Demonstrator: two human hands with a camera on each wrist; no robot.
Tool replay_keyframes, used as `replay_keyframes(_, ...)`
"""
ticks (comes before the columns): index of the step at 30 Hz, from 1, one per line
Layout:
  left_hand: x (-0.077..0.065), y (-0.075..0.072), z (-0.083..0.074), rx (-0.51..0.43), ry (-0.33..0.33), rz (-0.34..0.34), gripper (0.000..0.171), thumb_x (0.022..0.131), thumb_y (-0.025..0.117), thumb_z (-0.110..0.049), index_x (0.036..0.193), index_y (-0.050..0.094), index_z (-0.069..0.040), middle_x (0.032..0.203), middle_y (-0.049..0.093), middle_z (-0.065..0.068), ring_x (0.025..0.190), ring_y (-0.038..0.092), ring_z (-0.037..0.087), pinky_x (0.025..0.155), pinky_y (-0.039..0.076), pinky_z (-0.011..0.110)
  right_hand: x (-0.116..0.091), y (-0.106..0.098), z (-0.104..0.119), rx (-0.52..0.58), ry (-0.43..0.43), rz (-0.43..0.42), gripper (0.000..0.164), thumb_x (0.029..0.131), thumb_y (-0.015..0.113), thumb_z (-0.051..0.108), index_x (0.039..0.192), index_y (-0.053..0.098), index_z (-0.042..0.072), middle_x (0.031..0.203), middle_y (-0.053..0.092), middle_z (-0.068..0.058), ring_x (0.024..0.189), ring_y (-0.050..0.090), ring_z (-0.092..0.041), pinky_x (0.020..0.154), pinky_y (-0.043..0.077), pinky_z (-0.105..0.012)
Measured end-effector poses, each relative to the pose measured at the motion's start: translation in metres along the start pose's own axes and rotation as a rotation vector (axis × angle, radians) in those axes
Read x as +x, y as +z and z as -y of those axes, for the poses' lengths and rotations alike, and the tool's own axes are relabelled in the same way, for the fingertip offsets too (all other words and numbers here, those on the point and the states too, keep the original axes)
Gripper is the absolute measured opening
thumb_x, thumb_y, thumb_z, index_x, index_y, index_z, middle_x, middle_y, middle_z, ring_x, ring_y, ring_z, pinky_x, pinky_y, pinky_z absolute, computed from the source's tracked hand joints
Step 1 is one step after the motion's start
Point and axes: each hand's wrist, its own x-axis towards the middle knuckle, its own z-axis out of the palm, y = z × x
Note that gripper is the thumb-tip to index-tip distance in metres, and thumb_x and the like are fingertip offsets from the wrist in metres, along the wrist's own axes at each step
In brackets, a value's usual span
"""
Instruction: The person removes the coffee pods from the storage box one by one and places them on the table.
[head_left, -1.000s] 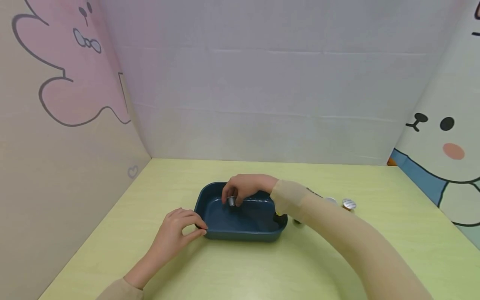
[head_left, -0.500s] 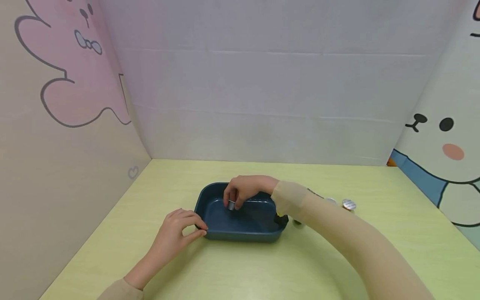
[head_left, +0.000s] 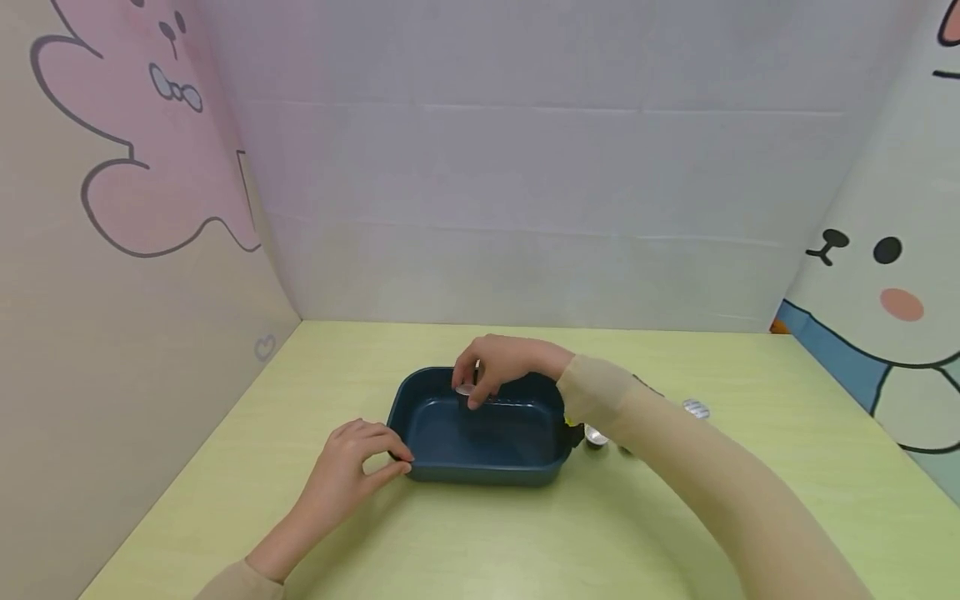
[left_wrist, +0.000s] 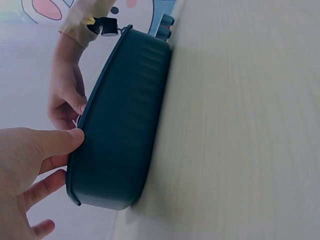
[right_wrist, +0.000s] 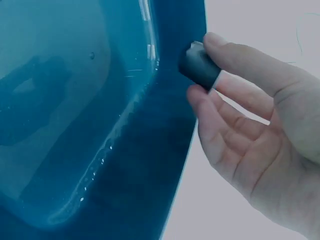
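A dark blue rectangular basin stands on the table, glossy inside, with drops along its inner wall in the right wrist view. My left hand pinches its near left rim between thumb and fingers. Over the far part of the basin, my right hand holds a small dark coffee capsule between thumb and fingertips. From the head view its pale lid faces up, with the fingers covering much of the body.
To the right of the basin, a foil-topped capsule stands on the pale yellow table, and another capsule lies farther right. The right sleeve hides part of that area. Cartoon-printed panels enclose the sides.
My right hand has lifted the capsule from low in the basin up toward the far rim and shifted slightly right. The left hand keeps its hold on the rim.
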Motion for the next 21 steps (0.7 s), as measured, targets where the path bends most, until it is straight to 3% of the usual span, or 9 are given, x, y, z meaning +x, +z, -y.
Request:
replay_keyframes(8, 0.0, 0.0, -0.002, 0.008, 0.006, -0.008, 0.027, 0.068, 0.089, -0.019, 0.08, 0.071, -0.035, 0.084, 0.066, -0.027, 0.084, 0.059, -0.003, 0.092, 0.049, 0.044, -0.019, -0.006, 0.0, -0.021, -0.063, -0.131, 0.033, 0.081, 0.082, 0.025, 0.111, 0.073, 0.014, 0.103, 0.072, 0.002, 0.088, 0.066, -0.009, 0.081, 0.054, -0.023)
replay_keyframes(14, 0.001, 0.0, -0.003, 0.014, 0.005, -0.01, 0.027, 0.068, 0.089, -0.018, 0.079, 0.071, -0.034, 0.084, 0.066, -0.026, 0.084, 0.059, -0.001, 0.093, 0.049, 0.047, -0.032, -0.002, -0.006, 0.015, -0.092, -0.213, 0.037, 0.082, 0.081, 0.026, 0.115, 0.072, 0.012, 0.107, 0.072, 0.001, 0.09, 0.064, -0.011, 0.08, 0.054, -0.024)
replay_keyframes(21, 0.0, 0.001, -0.003, 0.018, 0.005, -0.01, 0.027, 0.068, 0.089, -0.017, 0.079, 0.071, -0.034, 0.084, 0.066, -0.026, 0.084, 0.06, -0.001, 0.094, 0.049, 0.049, -0.051, 0.008, -0.011, 0.105, -0.016, -0.329, 0.039, 0.081, 0.082, 0.022, 0.117, 0.071, 0.012, 0.111, 0.071, 0.0, 0.092, 0.063, -0.013, 0.084, 0.053, -0.029)
